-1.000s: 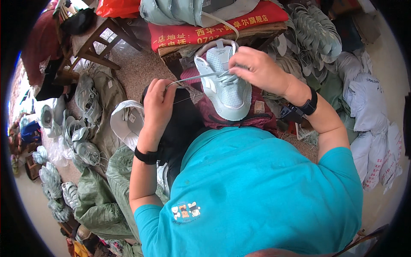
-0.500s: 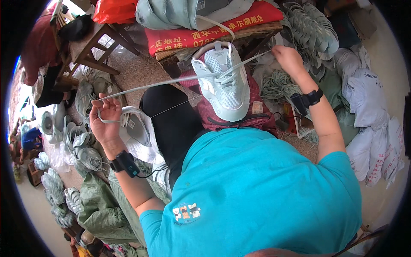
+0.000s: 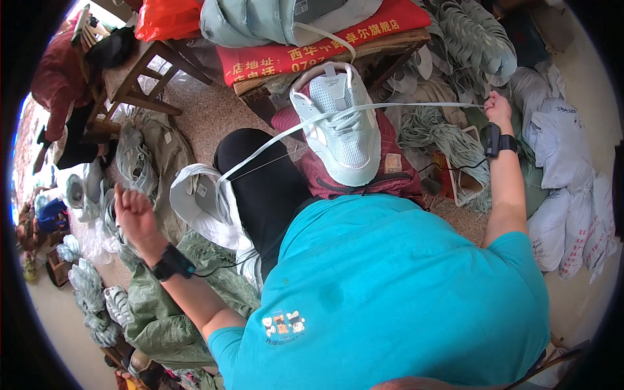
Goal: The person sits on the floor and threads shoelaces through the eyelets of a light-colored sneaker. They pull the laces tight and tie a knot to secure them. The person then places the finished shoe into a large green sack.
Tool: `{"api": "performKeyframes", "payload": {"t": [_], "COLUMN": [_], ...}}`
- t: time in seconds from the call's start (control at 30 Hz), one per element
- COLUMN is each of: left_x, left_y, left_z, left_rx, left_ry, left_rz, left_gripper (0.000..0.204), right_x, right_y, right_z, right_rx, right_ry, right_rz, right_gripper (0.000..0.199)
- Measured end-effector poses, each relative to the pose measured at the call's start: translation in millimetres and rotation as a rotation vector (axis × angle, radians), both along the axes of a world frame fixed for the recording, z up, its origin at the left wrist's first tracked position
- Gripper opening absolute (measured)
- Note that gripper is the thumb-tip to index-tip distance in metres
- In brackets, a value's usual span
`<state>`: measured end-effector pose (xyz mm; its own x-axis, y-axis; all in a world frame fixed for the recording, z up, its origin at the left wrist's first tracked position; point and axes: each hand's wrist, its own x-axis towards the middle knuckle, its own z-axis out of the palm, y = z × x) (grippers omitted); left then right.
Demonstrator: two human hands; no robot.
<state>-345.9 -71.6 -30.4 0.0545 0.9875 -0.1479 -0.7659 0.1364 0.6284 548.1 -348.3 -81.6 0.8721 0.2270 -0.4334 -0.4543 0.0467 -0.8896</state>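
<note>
A pale grey-white sneaker (image 3: pixel 348 140) sits on dark red cloth across my lap, toe toward me. Its long flat shoelace (image 3: pixel 422 104) runs tight from the eyelets to my right hand (image 3: pixel 498 109), which is closed on it, out at the far right. The other stretch of lace drops leftward over my black-clad knee to a second white shoe (image 3: pixel 207 214) lying beside my leg. Farther left is my left hand (image 3: pixel 138 221), raised with its fingers curled; what they hold, if anything, does not show. A thin thread crosses my knee.
In front stands a wooden bench (image 3: pixel 260 84) with a red cloth and grey shoe pieces on it. A bundle of laces (image 3: pixel 429 133) lies to the right, with white sacks (image 3: pixel 559 156) beyond. A wooden stool (image 3: pixel 140 78) and green sacking (image 3: pixel 162 299) are at left, near another person.
My right hand has moved outward to the right, drawing the lace with it. My left hand has dropped lower and farther left, and the lace no longer runs to it.
</note>
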Motion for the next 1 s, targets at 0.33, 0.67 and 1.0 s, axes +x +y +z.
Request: {"api": "performKeyframes", "payload": {"t": [0.33,0.67,1.0], "left_x": [282.9,204.8,46.4], "left_y": [-87.0,-82.8,-67.5], "left_z": [7.2,23.5,-11.1], "left_rx": [0.257,0.455,0.574], "left_ry": [0.745,1.159,1.771], "left_rz": [-0.64,-0.661,-0.086], "left_gripper": [0.029,0.016,0.012], "right_x": [-309.3,-324.4,-353.6], "right_y": [115.6,121.7,133.1], "right_z": [92.5,98.9,113.9], "right_rx": [-0.033,-0.259,-0.268], "right_ry": [-0.418,-0.8,-1.917], "right_rz": [1.186,1.493,1.373], "right_gripper": [0.031,0.017,0.008]}}
